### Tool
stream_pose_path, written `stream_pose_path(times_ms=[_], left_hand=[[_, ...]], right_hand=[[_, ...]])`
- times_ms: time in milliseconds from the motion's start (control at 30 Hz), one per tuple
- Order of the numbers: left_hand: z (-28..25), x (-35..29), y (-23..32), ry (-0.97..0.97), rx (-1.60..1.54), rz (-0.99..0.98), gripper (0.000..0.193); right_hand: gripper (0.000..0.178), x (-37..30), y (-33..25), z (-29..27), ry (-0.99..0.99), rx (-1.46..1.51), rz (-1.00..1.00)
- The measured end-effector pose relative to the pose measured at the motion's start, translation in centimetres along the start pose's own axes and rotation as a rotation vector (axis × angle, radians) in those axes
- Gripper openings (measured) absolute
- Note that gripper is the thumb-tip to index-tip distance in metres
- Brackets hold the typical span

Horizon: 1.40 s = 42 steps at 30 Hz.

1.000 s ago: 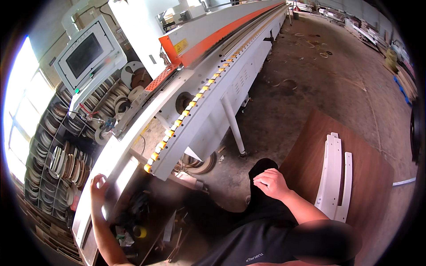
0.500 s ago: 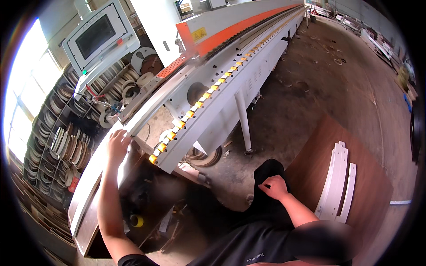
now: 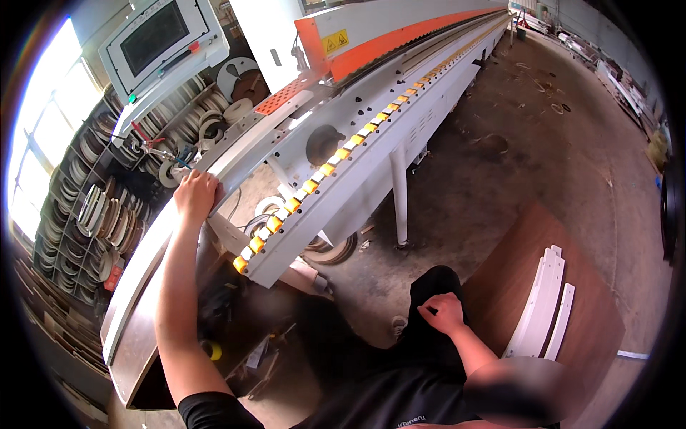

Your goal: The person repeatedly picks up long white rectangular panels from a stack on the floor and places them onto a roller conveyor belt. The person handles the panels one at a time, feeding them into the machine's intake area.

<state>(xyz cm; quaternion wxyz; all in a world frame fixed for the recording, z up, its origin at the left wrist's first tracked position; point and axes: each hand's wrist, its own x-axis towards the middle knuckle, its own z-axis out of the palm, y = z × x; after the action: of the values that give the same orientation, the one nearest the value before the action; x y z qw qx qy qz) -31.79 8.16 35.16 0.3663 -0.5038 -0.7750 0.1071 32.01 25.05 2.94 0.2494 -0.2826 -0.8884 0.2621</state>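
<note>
My left hand [image 3: 198,193] is at the near end of a long machine, its fingers bent over a long white strip [image 3: 140,275]. The strip lies along a brown-sided table [image 3: 146,336] at the left, and the fingers hide its far end. Beside that hand runs the machine's pale metal guide rail [image 3: 243,154]. My right hand [image 3: 442,312] rests loosely closed on my dark-trousered knee, with nothing visible in it.
Yellow rollers [image 3: 310,186] line the machine's near edge. A control screen [image 3: 153,39] stands beyond my left hand, above racks of edging rolls [image 3: 107,214]. White strips [image 3: 539,300] lie on a brown board [image 3: 493,264] at my right. Coils [image 3: 336,250] lie under the machine.
My left hand has moved forward toward the machine, and its fingers now bend over the strip by the rail. My right hand stays on the knee. The view has shifted slightly.
</note>
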Motion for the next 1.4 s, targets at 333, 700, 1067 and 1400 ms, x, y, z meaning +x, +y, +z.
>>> stream_pose_path(times_ms=[333, 700, 1067, 1400], left_hand=[[2.6, 2.3, 0.2, -0.04, -0.061, -0.118, 0.026], [2.9, 11.5, 6.7, -0.002, -0.186, -0.152, 0.025], [3.6, 11.1, 6.3, 0.068, -0.27, -0.189, 0.034], [2.6, 10.8, 6.0, -0.072, -0.349, -0.335, 0.054]], right_hand=[[0.02, 1.2, -0.1, 1.1, -0.022, 0.025, -0.006], [0.021, 2.3, -0.3, 0.7, -0.03, 0.037, 0.032], [0.021, 1.7, 0.1, 0.6, 0.002, 0.042, 0.057], [0.019, 1.6, 0.2, 1.1, 0.011, -0.008, 0.039]])
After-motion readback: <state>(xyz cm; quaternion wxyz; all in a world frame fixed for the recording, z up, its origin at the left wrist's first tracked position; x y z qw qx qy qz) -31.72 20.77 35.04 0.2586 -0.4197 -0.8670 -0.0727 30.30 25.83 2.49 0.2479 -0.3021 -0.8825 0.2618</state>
